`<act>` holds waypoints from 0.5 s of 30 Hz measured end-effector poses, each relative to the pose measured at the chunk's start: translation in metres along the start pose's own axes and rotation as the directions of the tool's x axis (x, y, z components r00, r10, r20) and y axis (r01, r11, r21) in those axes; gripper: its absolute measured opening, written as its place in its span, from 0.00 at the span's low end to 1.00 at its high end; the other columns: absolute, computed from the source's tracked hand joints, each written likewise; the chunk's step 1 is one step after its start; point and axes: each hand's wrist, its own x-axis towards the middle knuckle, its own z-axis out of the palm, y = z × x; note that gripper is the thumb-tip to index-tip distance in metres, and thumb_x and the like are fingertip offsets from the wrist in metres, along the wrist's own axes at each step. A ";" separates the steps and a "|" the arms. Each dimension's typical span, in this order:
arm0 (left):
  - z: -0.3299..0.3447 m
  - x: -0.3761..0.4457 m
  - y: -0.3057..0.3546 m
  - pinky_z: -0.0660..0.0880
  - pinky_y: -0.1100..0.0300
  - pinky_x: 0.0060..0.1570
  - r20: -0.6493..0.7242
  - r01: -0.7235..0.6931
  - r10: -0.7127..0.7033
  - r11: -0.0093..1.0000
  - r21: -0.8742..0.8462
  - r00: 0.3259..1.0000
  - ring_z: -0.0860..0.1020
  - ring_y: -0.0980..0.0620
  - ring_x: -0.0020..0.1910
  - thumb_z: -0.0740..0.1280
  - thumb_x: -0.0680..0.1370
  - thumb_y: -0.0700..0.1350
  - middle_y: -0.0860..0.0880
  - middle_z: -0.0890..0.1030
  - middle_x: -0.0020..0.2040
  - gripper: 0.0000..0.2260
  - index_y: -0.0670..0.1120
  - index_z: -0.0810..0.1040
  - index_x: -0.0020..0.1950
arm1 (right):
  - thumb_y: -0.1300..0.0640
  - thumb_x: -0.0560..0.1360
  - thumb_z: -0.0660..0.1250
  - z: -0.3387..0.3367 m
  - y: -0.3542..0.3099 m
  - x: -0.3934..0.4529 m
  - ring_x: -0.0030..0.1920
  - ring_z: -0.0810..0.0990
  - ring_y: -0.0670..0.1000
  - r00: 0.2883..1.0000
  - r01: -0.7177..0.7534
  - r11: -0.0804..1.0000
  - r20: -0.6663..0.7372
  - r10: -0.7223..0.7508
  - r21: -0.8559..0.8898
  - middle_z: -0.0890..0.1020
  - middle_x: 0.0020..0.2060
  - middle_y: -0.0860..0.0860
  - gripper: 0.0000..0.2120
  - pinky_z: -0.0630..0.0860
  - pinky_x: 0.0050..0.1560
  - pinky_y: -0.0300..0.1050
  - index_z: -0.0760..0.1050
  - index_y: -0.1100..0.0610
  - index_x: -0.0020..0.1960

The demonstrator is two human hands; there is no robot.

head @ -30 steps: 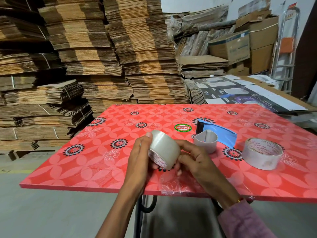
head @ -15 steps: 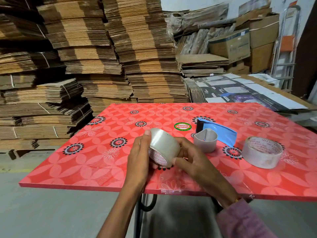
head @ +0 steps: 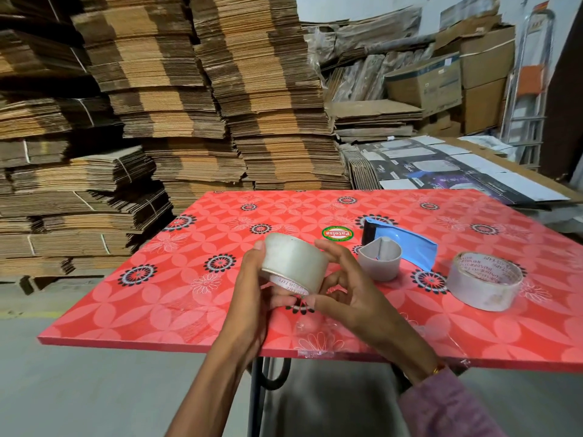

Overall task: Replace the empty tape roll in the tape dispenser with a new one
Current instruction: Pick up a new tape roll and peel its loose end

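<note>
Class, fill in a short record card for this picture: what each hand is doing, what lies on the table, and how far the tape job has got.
left hand: grips the full tape roll above the table's near edge
right hand: fingers spread beside that roll, touching its lower rim
tape dispenser: blue, lying on the red table, grey hub bare
empty roll: flat on the table, right of the dispenser
progress: new roll not yet fitted

Bare left forearm; mauve textured sleeve (head: pixel 448 405) and gold bangle (head: pixel 437 370) at right wrist.
</note>
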 end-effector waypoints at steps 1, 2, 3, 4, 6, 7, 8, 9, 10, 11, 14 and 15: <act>-0.001 0.001 0.001 0.83 0.53 0.39 0.013 0.008 -0.007 0.999 -0.038 1.000 0.85 0.46 0.37 0.64 0.74 0.67 0.45 0.87 0.43 0.25 0.47 0.79 0.58 | 0.53 0.68 0.77 0.001 0.000 0.000 0.46 0.79 0.45 1.000 -0.006 1.000 -0.001 0.006 0.012 0.75 0.63 0.44 0.38 0.78 0.46 0.39 0.65 0.40 0.73; -0.002 0.001 0.001 0.83 0.48 0.45 0.024 0.012 -0.011 0.998 -0.062 1.000 0.86 0.42 0.43 0.66 0.73 0.66 0.42 0.87 0.48 0.26 0.47 0.78 0.60 | 0.50 0.66 0.78 0.001 0.000 0.000 0.50 0.81 0.46 1.000 -0.011 1.000 -0.009 0.011 0.014 0.74 0.66 0.45 0.39 0.80 0.49 0.41 0.65 0.38 0.73; -0.002 0.002 0.000 0.83 0.44 0.52 0.039 -0.008 0.011 0.998 -0.067 0.999 0.86 0.39 0.49 0.67 0.74 0.64 0.39 0.86 0.55 0.26 0.48 0.77 0.63 | 0.49 0.66 0.78 0.001 0.000 0.000 0.53 0.82 0.47 1.000 -0.012 1.000 -0.024 0.012 0.010 0.74 0.67 0.46 0.38 0.81 0.52 0.43 0.66 0.37 0.72; -0.002 0.001 -0.002 0.82 0.44 0.54 0.055 -0.044 0.048 0.997 -0.061 0.997 0.85 0.40 0.53 0.67 0.74 0.62 0.40 0.84 0.59 0.24 0.51 0.77 0.64 | 0.49 0.66 0.78 0.001 0.001 0.000 0.56 0.82 0.48 0.999 -0.010 1.000 -0.044 0.010 0.004 0.76 0.67 0.48 0.37 0.81 0.54 0.43 0.68 0.37 0.71; -0.002 -0.001 -0.005 0.82 0.50 0.52 0.091 -0.131 0.134 0.991 -0.035 0.987 0.85 0.46 0.52 0.66 0.75 0.56 0.45 0.83 0.60 0.20 0.56 0.76 0.66 | 0.50 0.67 0.78 0.000 0.002 0.000 0.58 0.83 0.49 0.996 0.012 1.000 -0.084 -0.011 0.008 0.79 0.65 0.50 0.33 0.80 0.56 0.44 0.70 0.38 0.69; -0.002 -0.001 -0.006 0.81 0.51 0.52 0.121 -0.161 0.163 0.987 -0.029 0.979 0.84 0.46 0.52 0.66 0.75 0.53 0.46 0.83 0.60 0.21 0.59 0.75 0.69 | 0.52 0.68 0.78 -0.001 0.002 0.000 0.60 0.82 0.49 0.994 0.026 1.000 -0.105 -0.024 0.015 0.79 0.65 0.50 0.32 0.80 0.57 0.44 0.70 0.39 0.69; -0.002 -0.003 -0.007 0.79 0.52 0.53 0.144 -0.192 0.192 0.981 -0.018 0.971 0.83 0.46 0.53 0.66 0.76 0.50 0.46 0.82 0.61 0.23 0.61 0.73 0.71 | 0.55 0.69 0.77 -0.002 0.003 -0.001 0.61 0.81 0.48 0.991 0.042 0.999 -0.127 -0.039 0.016 0.77 0.67 0.49 0.32 0.80 0.58 0.45 0.71 0.39 0.68; -0.004 -0.003 -0.008 0.77 0.53 0.54 0.152 -0.245 0.240 0.969 0.011 0.959 0.81 0.47 0.56 0.66 0.76 0.48 0.47 0.81 0.63 0.24 0.63 0.72 0.72 | 0.59 0.70 0.77 -0.002 0.003 0.000 0.63 0.81 0.47 0.987 0.056 0.998 -0.150 -0.055 0.003 0.76 0.68 0.49 0.32 0.81 0.59 0.45 0.71 0.40 0.68; -0.006 -0.004 -0.010 0.75 0.53 0.57 0.141 -0.315 0.304 0.947 0.063 0.942 0.80 0.47 0.60 0.65 0.76 0.46 0.49 0.80 0.66 0.24 0.63 0.72 0.71 | 0.64 0.71 0.76 -0.003 0.004 0.000 0.63 0.80 0.46 0.984 0.065 0.998 -0.167 -0.068 -0.023 0.75 0.68 0.49 0.32 0.81 0.60 0.45 0.71 0.40 0.68; -0.008 -0.004 -0.012 0.74 0.51 0.60 0.140 -0.377 0.359 0.916 0.135 0.923 0.78 0.45 0.64 0.65 0.76 0.45 0.48 0.79 0.68 0.24 0.63 0.74 0.70 | 0.67 0.72 0.74 -0.003 0.005 0.000 0.63 0.80 0.45 0.981 0.071 0.996 -0.176 -0.079 -0.049 0.75 0.68 0.50 0.33 0.81 0.60 0.45 0.72 0.41 0.69; -0.008 -0.011 -0.013 0.73 0.49 0.46 0.160 -0.387 0.356 0.886 0.256 0.921 0.78 0.32 0.49 0.65 0.75 0.47 0.38 0.79 0.58 0.18 0.61 0.78 0.63 | 0.68 0.72 0.72 -0.001 0.006 0.001 0.62 0.80 0.47 0.979 0.092 0.991 -0.174 -0.109 -0.101 0.75 0.67 0.48 0.35 0.80 0.60 0.44 0.70 0.37 0.69; -0.006 -0.014 -0.011 0.75 0.49 0.43 0.160 -0.355 0.324 0.904 0.238 0.932 0.79 0.37 0.44 0.68 0.73 0.50 0.38 0.79 0.54 0.15 0.58 0.78 0.60 | 0.66 0.71 0.71 -0.001 0.006 0.000 0.63 0.79 0.46 0.976 0.100 0.991 -0.183 -0.115 -0.093 0.75 0.67 0.46 0.36 0.79 0.62 0.43 0.69 0.36 0.70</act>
